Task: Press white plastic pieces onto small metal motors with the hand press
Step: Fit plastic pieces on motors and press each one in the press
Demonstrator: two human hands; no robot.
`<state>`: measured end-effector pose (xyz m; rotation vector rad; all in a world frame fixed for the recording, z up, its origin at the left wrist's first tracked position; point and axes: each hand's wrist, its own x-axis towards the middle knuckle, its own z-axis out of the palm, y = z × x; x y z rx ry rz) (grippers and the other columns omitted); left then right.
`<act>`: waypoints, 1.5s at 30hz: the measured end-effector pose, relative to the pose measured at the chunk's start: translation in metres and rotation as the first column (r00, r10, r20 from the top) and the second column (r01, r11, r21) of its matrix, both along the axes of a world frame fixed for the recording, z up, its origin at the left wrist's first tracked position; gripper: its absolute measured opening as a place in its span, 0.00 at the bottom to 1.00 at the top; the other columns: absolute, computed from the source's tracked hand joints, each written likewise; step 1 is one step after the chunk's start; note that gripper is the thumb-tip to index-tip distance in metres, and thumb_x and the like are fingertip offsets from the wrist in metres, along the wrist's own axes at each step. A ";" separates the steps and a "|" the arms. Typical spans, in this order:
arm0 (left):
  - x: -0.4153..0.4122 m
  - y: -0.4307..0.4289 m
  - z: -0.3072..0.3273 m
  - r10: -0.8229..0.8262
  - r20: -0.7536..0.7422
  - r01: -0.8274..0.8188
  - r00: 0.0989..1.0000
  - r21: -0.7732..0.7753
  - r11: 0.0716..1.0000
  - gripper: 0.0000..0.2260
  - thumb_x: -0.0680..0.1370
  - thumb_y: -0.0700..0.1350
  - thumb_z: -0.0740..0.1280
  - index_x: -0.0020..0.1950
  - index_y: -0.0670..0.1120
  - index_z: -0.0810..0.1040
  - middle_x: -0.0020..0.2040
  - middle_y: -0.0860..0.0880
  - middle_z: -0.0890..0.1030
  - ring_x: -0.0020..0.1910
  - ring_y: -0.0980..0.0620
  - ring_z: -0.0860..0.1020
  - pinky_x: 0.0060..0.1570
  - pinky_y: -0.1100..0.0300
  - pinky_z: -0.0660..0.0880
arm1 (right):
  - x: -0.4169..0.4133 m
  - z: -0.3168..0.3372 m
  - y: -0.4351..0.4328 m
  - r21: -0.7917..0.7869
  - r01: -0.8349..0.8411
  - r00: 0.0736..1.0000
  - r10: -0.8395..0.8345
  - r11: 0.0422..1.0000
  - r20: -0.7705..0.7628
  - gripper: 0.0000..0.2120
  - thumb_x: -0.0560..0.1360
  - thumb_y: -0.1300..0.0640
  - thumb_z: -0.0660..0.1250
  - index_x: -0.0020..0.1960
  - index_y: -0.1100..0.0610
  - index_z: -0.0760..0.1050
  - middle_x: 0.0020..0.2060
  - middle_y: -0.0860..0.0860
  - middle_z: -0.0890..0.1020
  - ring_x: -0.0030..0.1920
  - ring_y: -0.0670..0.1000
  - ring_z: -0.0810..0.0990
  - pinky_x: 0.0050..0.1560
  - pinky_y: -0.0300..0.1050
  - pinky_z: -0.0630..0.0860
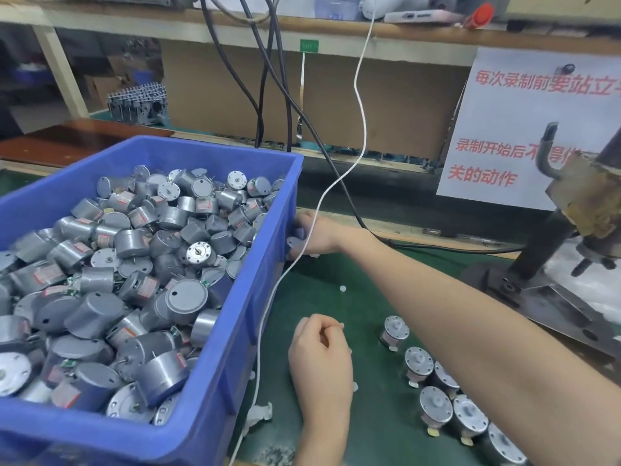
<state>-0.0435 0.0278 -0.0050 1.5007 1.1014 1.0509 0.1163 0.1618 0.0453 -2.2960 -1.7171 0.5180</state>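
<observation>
A blue bin (pixel 268 250) full of small grey metal motors (pixel 134 264) fills the left of the view. My right hand (pixel 312 235) reaches across and grips the bin's right wall near its far corner. My left hand (pixel 321 351) hovers over the green mat with its fingers curled, pinching a tiny white plastic piece (pixel 342 326) at the fingertips. Several motors (pixel 433 388) stand upright in a row on the mat at the lower right. The dark hand press (pixel 578 230) stands at the right edge. A loose white piece (pixel 342 288) lies on the mat.
A white cable (pixel 361 136) and black cables (pixel 268 95) hang from the shelf across the bench. A white paper sign with red characters (pixel 524 129) leans behind the press. A cardboard panel (pixel 386 95) backs the bench. More white scraps (pixel 260 413) lie beside the bin.
</observation>
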 end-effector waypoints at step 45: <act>-0.008 0.001 0.000 -0.013 0.032 0.014 0.999 -0.014 1.000 0.13 0.73 0.33 0.59 0.33 0.46 0.77 0.36 0.48 0.79 0.37 0.47 0.76 0.42 0.54 0.72 | -0.044 -0.016 -0.202 0.151 0.085 0.939 -0.130 0.985 0.319 0.16 0.79 0.51 0.58 0.64 0.55 0.68 0.56 0.54 0.78 0.57 0.56 0.74 0.55 0.48 0.67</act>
